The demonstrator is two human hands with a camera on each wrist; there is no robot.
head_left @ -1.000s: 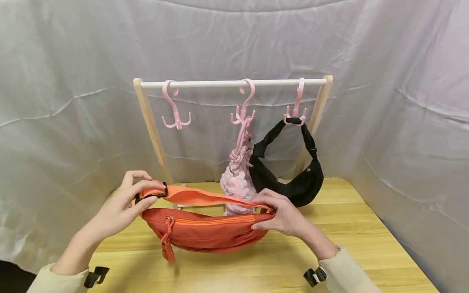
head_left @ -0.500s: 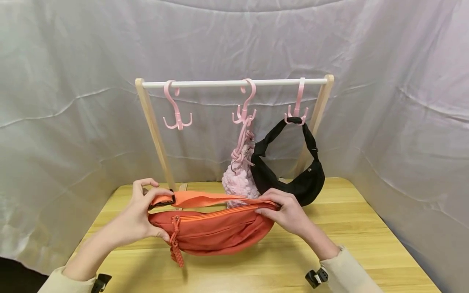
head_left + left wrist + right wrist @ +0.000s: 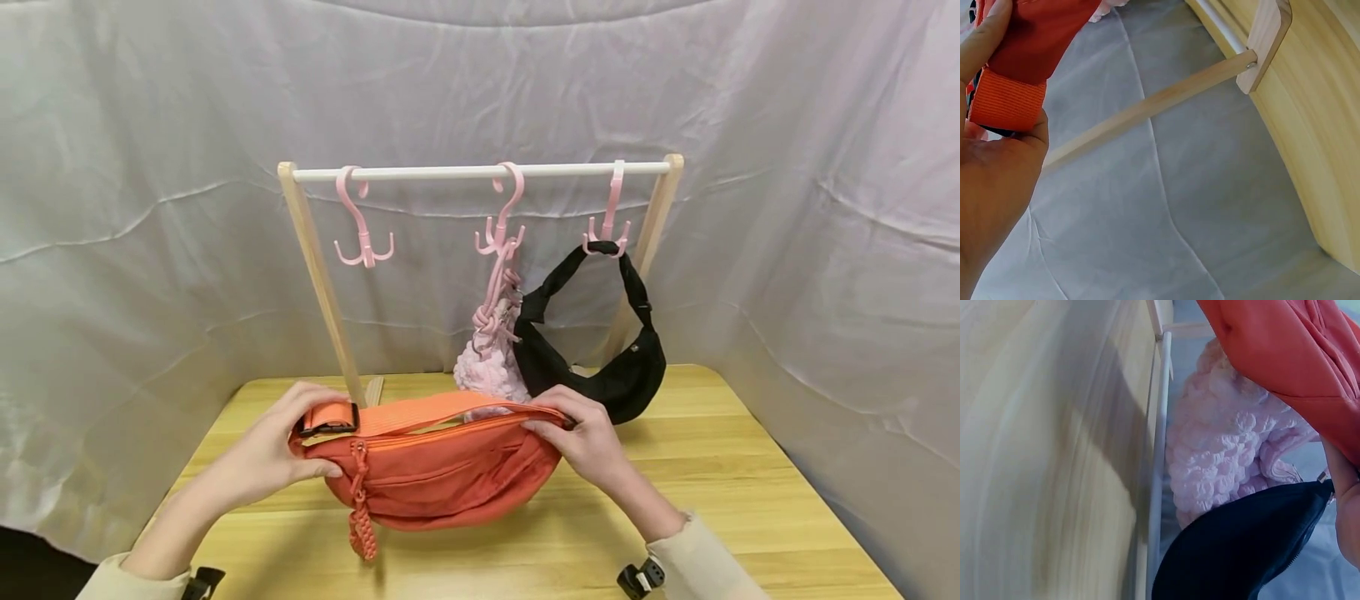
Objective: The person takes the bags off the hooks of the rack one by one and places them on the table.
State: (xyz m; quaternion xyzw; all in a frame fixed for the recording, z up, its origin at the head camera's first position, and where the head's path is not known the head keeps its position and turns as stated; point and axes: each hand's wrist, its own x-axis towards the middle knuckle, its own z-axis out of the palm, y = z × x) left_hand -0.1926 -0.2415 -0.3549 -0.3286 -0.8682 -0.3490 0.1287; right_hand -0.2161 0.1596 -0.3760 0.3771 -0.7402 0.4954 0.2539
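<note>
An orange-red waist bag (image 3: 450,479) is held up between both hands, close over the front of the table. My left hand (image 3: 262,454) grips its left end, thumb on the front and fingers behind the bright orange strap (image 3: 420,410) near the black buckle (image 3: 330,419). With thumb and fingers, my right hand (image 3: 585,437) pinches the bag's right end, where strap and body meet. A braided zipper pull (image 3: 362,517) dangles at the front left. In the left wrist view, the orange webbing (image 3: 1007,100) lies between thumb and fingers.
Behind stands a rack with a white rail (image 3: 435,172) and wooden legs. Three pink hooks hang from it; the left hook (image 3: 365,242) bears nothing. A fluffy pink bag (image 3: 487,371) hangs from the middle one, a black bag (image 3: 630,375) from the right. Grey curtains surround the wooden table (image 3: 720,483).
My left hand has shifted from the buckle down and right to grip the bag's left end. The bag has tilted, its left end lower, and moved slightly right.
</note>
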